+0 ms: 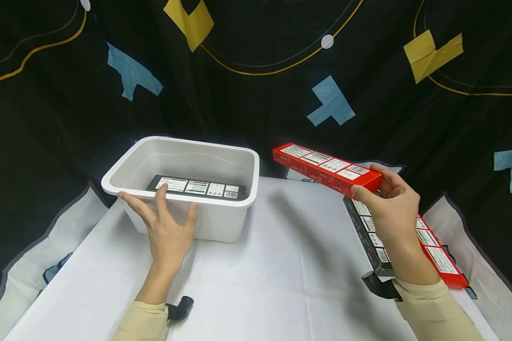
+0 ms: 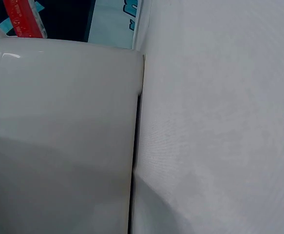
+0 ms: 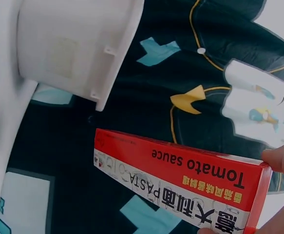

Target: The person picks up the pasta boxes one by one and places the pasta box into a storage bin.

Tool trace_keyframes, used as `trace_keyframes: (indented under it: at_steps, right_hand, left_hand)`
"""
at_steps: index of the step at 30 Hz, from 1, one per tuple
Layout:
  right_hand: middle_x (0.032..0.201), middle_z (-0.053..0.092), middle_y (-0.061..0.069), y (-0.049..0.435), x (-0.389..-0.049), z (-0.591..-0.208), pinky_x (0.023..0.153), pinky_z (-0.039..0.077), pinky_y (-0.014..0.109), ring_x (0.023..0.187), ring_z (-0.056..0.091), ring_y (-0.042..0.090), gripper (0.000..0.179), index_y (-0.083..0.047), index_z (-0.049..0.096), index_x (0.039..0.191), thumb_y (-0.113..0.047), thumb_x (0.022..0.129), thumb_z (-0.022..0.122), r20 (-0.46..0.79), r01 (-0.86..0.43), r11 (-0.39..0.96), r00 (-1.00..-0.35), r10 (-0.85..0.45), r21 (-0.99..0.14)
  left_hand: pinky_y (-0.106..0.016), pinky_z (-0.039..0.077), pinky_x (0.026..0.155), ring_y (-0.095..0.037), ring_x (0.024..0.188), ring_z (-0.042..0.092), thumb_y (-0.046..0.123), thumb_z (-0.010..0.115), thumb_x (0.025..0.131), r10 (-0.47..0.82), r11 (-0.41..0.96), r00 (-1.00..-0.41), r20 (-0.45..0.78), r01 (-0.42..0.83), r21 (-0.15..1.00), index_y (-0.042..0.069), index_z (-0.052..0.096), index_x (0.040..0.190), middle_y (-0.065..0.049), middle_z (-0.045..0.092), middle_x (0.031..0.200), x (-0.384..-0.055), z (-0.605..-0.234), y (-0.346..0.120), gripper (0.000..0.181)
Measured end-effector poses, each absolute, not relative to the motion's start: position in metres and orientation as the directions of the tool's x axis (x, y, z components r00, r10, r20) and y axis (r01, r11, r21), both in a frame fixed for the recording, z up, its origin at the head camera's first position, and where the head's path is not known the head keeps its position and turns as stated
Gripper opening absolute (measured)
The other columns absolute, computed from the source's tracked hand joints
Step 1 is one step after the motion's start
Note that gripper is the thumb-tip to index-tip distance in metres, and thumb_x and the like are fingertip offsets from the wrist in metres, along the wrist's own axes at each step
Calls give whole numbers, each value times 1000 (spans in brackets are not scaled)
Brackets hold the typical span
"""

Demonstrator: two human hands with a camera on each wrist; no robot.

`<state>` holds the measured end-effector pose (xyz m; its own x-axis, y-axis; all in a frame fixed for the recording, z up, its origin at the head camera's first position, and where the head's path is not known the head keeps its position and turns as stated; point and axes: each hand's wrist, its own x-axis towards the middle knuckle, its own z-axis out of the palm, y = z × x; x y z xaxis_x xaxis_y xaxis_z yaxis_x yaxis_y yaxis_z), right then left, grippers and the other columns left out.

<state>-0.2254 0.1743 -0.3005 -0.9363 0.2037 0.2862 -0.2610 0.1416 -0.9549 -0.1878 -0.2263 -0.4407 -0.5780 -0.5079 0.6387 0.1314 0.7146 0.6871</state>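
Note:
My right hand [image 1: 394, 206] pinches the near end of a red pasta box [image 1: 324, 166] between thumb and fingers, holding it raised above the table. "Tomato sauce" and "PASTA" are printed on the box, upside down in the right wrist view. Spread fingers of my left hand [image 1: 166, 229] rest against the front rim of a white plastic bin [image 1: 222, 220]. Inside that bin lies a black box [image 1: 196, 187] with white label panels. Under and beside my right wrist are another black box [image 1: 369, 234] and another red box [image 1: 439, 251], both partly hidden by the hand and forearm.
A white cloth covers the table [image 1: 277, 279]. Behind it hangs a dark curtain [image 1: 247, 104] with yellow and blue patches. The bin stands at the table's back left, and the two lying boxes are near the right edge.

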Motion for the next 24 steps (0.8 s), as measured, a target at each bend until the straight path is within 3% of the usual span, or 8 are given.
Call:
trace_keyframes:
  at_steps: [16,24]
  right_hand:
    - [133,59,7,148,-228,-280,80,52,22,120,52,27,56,-16,61,133,-12,81,80,442,-442,15,-895,67,-897]
    - [130,61,12,134,-240,-272,79,53,25,116,54,30,54,-10,59,134,-7,83,76,494,-491,-56,-868,-47,-869]
  left_hand:
    - [-51,34,106,-23,144,-23,48,72,81,-517,705,-569,640,141,695,25,41,146,-10,-30,157,-187,-440,-228,76]
    - [-52,39,101,-22,145,-23,49,72,81,-516,712,-572,638,129,691,24,42,145,-9,-30,157,-187,-441,-228,75]
